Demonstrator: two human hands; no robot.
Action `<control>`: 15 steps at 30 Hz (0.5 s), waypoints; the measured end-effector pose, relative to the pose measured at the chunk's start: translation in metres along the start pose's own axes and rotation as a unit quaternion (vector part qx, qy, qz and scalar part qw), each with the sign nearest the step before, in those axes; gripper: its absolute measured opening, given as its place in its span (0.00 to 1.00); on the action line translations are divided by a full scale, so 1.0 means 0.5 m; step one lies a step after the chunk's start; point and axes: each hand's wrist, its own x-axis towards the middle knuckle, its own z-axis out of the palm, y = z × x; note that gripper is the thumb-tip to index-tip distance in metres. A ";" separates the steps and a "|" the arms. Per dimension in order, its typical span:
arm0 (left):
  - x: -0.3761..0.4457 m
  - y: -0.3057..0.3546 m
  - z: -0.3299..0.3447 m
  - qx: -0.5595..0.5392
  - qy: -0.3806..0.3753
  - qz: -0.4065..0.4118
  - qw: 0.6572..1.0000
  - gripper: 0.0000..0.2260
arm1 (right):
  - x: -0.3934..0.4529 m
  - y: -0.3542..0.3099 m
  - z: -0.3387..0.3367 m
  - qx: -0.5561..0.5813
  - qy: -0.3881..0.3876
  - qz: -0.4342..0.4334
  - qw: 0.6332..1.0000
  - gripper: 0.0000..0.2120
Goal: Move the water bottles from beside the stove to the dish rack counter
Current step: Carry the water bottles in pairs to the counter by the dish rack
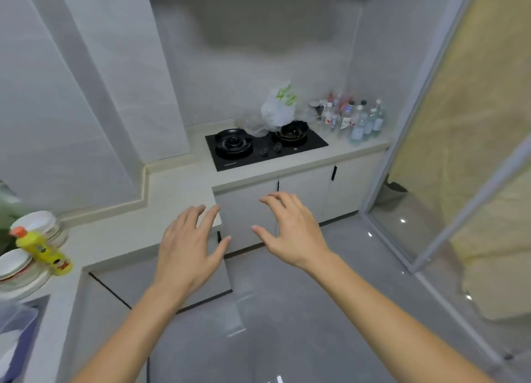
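Several clear water bottles (pixel 356 120) stand clustered on the counter to the right of the black stove (pixel 265 147), in the far right corner. My left hand (pixel 189 245) and my right hand (pixel 290 233) are both held out in front of me over the floor, fingers spread, holding nothing. Both hands are well short of the bottles. The dish rack counter (pixel 115 233) runs along the left, with stacked white plates (pixel 34 224) at its near end.
A white plastic bag (pixel 280 107) sits on the stove's right burner. A yellow dish soap bottle (pixel 43 252) stands by the plates. A glass sliding door (pixel 448 141) frames the right side. Grey tiled floor (pixel 287 311) lies between me and the cabinets.
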 end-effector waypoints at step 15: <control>0.713 0.160 0.181 -0.071 -0.002 0.180 0.981 0.34 | 0.390 0.408 -0.064 -0.100 0.046 0.151 0.982 0.28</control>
